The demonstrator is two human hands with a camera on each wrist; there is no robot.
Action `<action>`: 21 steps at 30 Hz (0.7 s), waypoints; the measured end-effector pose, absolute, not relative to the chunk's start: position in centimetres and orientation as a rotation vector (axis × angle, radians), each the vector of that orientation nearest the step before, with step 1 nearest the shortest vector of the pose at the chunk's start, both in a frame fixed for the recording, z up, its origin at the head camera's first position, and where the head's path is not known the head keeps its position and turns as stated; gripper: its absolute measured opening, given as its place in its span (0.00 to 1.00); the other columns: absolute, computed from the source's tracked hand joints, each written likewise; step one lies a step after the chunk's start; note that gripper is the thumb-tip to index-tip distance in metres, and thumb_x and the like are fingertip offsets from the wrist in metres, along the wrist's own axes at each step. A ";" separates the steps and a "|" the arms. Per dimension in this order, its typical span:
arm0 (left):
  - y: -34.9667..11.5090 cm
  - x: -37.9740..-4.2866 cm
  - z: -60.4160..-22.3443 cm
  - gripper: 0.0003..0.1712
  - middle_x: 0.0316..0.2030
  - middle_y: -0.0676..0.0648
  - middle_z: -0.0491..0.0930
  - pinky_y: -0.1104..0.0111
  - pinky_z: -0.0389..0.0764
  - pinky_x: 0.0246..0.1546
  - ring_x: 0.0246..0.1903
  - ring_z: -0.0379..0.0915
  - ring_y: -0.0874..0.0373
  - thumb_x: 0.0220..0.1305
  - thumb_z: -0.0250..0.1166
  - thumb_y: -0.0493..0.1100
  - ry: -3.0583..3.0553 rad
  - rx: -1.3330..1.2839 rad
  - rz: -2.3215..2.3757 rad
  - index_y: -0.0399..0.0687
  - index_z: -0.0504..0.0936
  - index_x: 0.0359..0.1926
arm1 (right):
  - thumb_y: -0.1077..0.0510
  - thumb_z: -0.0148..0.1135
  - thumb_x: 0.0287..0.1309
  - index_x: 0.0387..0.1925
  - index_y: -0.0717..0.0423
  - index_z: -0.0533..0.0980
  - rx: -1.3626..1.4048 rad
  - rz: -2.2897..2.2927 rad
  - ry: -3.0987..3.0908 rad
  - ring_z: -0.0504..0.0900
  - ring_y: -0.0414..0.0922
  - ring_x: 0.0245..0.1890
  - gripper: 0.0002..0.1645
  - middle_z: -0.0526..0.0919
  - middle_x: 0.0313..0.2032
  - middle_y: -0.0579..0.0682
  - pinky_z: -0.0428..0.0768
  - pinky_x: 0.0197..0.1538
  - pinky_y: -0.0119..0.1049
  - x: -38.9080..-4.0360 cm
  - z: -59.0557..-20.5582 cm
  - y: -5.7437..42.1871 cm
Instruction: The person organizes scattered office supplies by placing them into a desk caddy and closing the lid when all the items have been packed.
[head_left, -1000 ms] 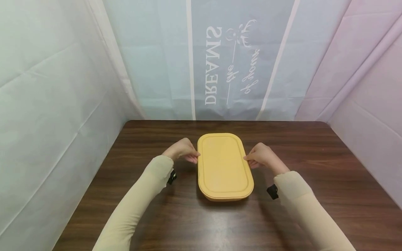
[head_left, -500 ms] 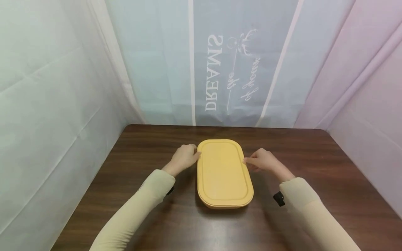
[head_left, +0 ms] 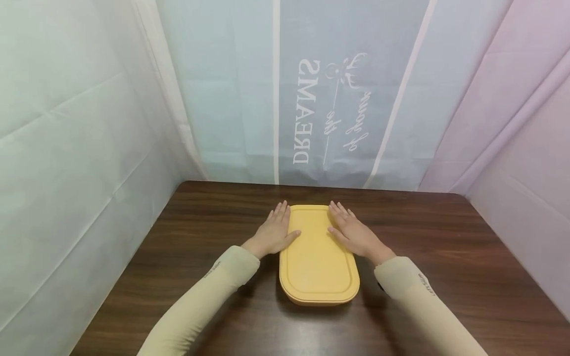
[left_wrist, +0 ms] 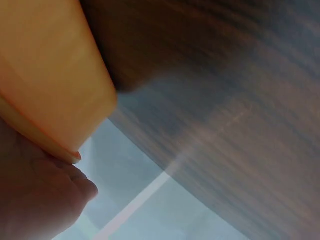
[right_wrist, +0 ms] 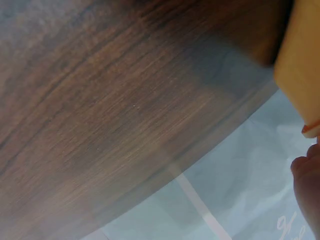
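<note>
A yellow lidded food container point(head_left: 316, 267) stands on the dark wooden table, its long sides running away from me. Along the far left edge of its lid lies my left hand point(head_left: 274, 230), fingers straight and pointing away, thumb over the lid top. My right hand point(head_left: 355, 234) rests the same way on the far right edge, its thumb also on the lid. In the left wrist view the container's side wall point(left_wrist: 60, 75) shows above my fingers, which touch the lid's rim. The right wrist view catches a corner of the container point(right_wrist: 302, 65) and my fingertips point(right_wrist: 306, 165) beside the rim.
The table point(head_left: 213, 207) has its far edge just beyond the container. Behind it hangs a blue-grey cloth point(head_left: 240, 123) with white lettering. Pale cloth walls point(head_left: 80, 163) close in the left and right sides.
Both hands have gone from gripping the lid's side edges to lying flat on its far side edges, fingers straightened. The container stays put while the view tilts slightly.
</note>
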State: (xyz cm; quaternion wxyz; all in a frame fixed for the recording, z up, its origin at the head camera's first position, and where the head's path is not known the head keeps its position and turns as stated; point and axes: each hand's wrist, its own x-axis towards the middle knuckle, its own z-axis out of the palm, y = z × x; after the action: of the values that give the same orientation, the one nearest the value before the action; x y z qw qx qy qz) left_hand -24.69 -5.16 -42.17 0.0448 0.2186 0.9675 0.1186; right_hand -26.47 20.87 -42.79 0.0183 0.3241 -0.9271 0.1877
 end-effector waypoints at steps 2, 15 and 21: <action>-5.1 -25.0 -42.4 0.44 0.72 0.34 0.33 0.57 0.40 0.69 0.71 0.27 0.45 0.73 0.38 0.61 2.953 0.687 0.361 0.29 0.40 0.71 | 0.47 0.41 0.72 0.71 0.65 0.48 1.028 0.571 -2.870 0.43 0.56 0.72 0.37 0.46 0.72 0.59 0.44 0.69 0.54 -26.6 -43.0 20.8; -5.2 -25.7 -42.6 0.47 0.72 0.36 0.33 0.59 0.39 0.70 0.72 0.27 0.47 0.71 0.40 0.64 2.960 0.767 0.376 0.30 0.41 0.71 | 0.47 0.41 0.72 0.71 0.65 0.50 1.043 0.471 -2.847 0.42 0.56 0.72 0.37 0.47 0.72 0.60 0.45 0.69 0.57 -26.9 -43.4 20.7; -5.2 -26.4 -43.1 0.47 0.72 0.37 0.31 0.60 0.38 0.69 0.71 0.25 0.48 0.70 0.38 0.65 2.957 0.747 0.338 0.31 0.40 0.72 | 0.48 0.42 0.71 0.70 0.66 0.51 1.050 0.473 -2.829 0.44 0.55 0.72 0.36 0.49 0.72 0.60 0.45 0.69 0.56 -27.3 -43.8 20.7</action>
State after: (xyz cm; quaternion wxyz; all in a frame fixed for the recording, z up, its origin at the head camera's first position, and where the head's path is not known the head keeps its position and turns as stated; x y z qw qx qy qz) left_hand -26.41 -5.23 -43.07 0.0367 0.2433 0.9630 0.1102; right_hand -27.28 20.70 -43.76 0.0436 0.3434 -0.9254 0.1546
